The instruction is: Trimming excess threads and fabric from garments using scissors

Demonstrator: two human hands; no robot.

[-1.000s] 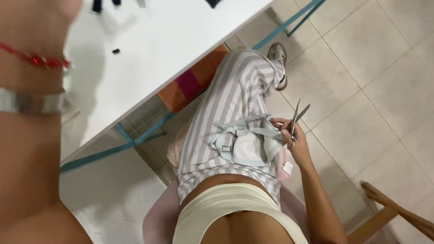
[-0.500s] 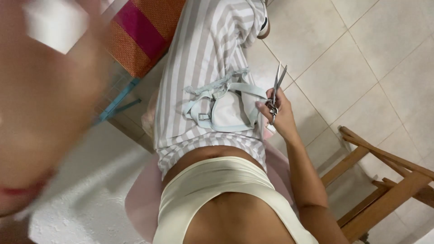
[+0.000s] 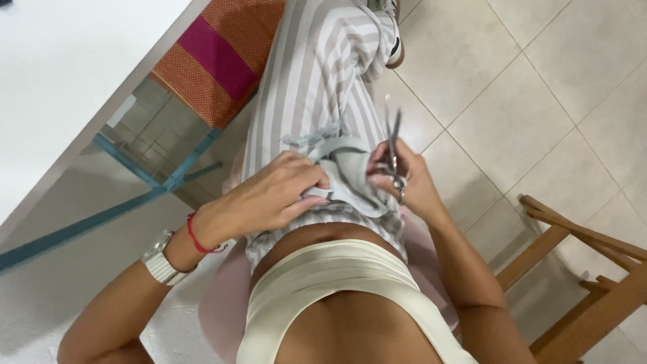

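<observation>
L hand (image 3: 280,195) fingers pressed together, pinching grey fabric piece (image 3: 344,168) on lap. R hand (image 3: 408,185) fingers curled round scissors (image 3: 393,145); long axis near-far, tips pointing far, blades closed.

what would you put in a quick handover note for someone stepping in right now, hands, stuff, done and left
Left hand: on the lap, pinching the pale grey fabric piece against the striped trousers.
Right hand: holds the scissors, blades pointing up and away from the body, close together, beside the fabric's right edge.
Things: fabric with straps lies bunched on the thigh; white table to the left, wooden chair to the right.
Done: fabric gripped and scissors brought next to it.
Left: no cut can be seen yet; the blades are not on the fabric.
</observation>
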